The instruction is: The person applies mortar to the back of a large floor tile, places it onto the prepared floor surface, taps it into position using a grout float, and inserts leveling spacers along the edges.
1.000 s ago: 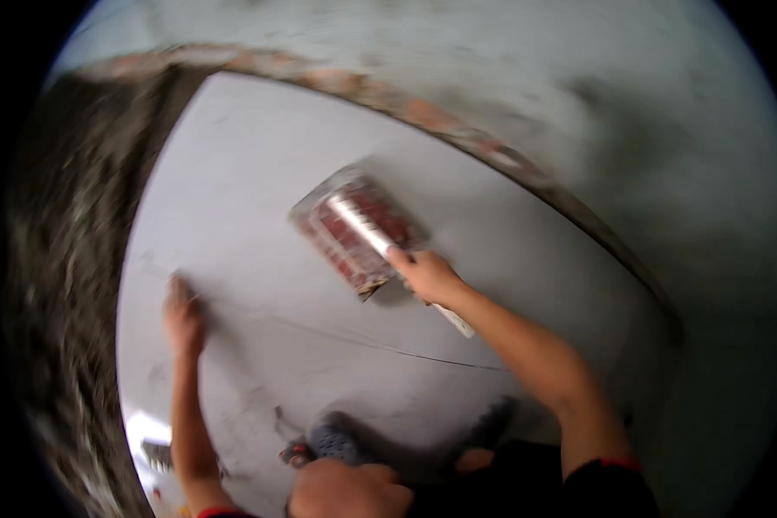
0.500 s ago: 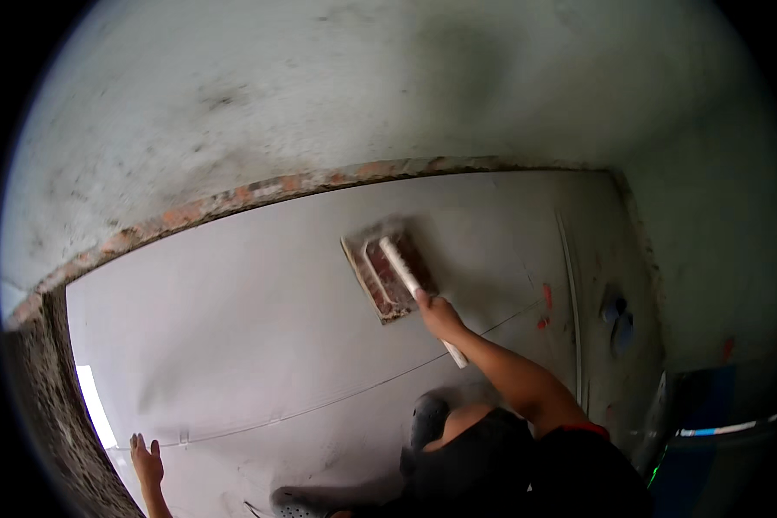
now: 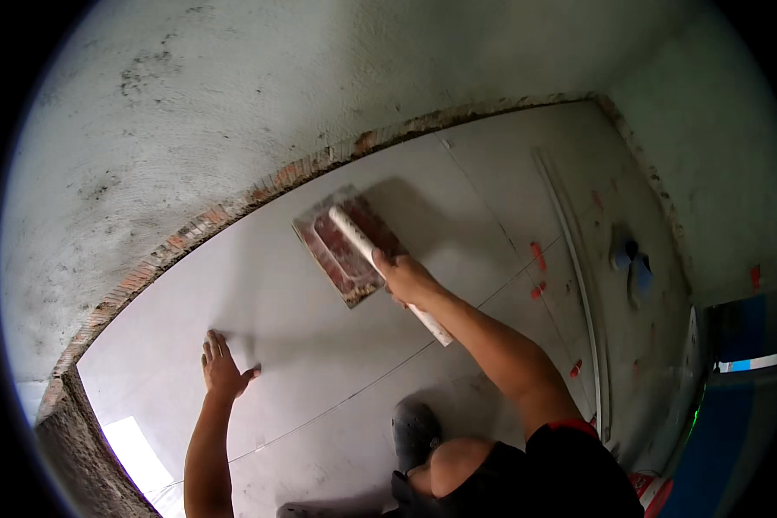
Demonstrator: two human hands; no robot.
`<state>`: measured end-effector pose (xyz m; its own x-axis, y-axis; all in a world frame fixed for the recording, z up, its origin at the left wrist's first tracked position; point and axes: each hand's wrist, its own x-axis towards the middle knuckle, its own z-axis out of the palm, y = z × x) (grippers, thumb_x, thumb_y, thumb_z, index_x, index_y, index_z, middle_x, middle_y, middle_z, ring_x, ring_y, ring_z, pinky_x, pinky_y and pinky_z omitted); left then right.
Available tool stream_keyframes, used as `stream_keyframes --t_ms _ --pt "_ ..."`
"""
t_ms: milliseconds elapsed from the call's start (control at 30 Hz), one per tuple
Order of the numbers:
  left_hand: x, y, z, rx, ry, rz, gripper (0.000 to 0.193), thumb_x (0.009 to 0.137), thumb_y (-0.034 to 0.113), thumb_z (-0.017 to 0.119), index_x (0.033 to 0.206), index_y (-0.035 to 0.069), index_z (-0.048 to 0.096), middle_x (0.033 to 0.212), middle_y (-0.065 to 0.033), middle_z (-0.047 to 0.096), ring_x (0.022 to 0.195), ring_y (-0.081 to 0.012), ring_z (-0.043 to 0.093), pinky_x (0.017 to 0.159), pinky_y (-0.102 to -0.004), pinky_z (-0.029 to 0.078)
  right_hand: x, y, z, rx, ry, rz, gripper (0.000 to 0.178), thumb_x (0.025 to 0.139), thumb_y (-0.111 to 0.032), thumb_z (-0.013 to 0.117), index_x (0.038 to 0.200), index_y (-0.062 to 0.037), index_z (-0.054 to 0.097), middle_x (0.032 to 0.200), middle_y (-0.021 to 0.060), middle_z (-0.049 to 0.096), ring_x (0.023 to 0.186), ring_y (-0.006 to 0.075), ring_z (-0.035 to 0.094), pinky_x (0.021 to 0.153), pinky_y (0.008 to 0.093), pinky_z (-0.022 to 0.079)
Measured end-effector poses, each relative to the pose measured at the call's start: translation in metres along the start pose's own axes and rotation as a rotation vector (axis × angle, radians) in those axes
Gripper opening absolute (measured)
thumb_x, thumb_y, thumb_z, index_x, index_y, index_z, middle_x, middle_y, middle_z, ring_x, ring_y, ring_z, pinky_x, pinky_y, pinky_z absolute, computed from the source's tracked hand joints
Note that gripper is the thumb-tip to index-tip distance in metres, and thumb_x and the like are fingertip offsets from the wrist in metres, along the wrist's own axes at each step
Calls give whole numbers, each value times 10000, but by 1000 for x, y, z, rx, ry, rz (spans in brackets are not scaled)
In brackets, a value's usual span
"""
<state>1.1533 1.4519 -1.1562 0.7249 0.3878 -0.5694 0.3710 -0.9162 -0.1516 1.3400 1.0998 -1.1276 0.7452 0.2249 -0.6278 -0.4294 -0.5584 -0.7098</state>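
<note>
My right hand is closed around a long, pale rod-like handle that lies across a flat rectangular float. The float has a dirty reddish-brown back with a pale raised frame and a crusted edge. It is over the large pale grey floor tile, casting a shadow; whether it touches the tile I cannot tell. To its left and nearer, my left hand is open and empty, fingers stretched out, on or just above the same tile.
A bare wall with a broken brick strip along its foot borders the tiles. At right are a long thin metal strip, red wedges along the joints, and a blue-and-black double suction lifter. My grey clog rests near the joint.
The view has shifted. My left hand has come further in from the lower left, toward the middle of the tile. The float has moved left relative to the tile joints, still in my right hand.
</note>
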Motion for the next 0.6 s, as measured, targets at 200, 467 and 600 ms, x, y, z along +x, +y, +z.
stream_keyframes --t_ms 200,467,600 --pt "1 -4 8 -23 51 14 1222 648 496 806 1475 -42 86 1560 -201 75 1429 -351 161 1149 -450 209 -31 -7 -41 -42 345 -275 703 940 -619 352 954 28 626 758 206 635 772 353 646 712 444 497" --pt "-2 2 3 -92 84 32 1171 672 438 808 1477 -32 99 1561 -195 81 1440 -335 133 1155 -445 193 35 19 -76 -80 153 110 796 927 -659 315 776 78 573 614 186 581 544 331 608 585 451 498" --pt "5 -4 22 -90 148 101 1173 664 411 813 1467 -62 102 1544 -238 113 1430 -360 153 1142 -471 209 10 68 -64 -277 350 -66 743 956 -599 312 872 79 605 695 189 613 555 300 628 467 411 487"
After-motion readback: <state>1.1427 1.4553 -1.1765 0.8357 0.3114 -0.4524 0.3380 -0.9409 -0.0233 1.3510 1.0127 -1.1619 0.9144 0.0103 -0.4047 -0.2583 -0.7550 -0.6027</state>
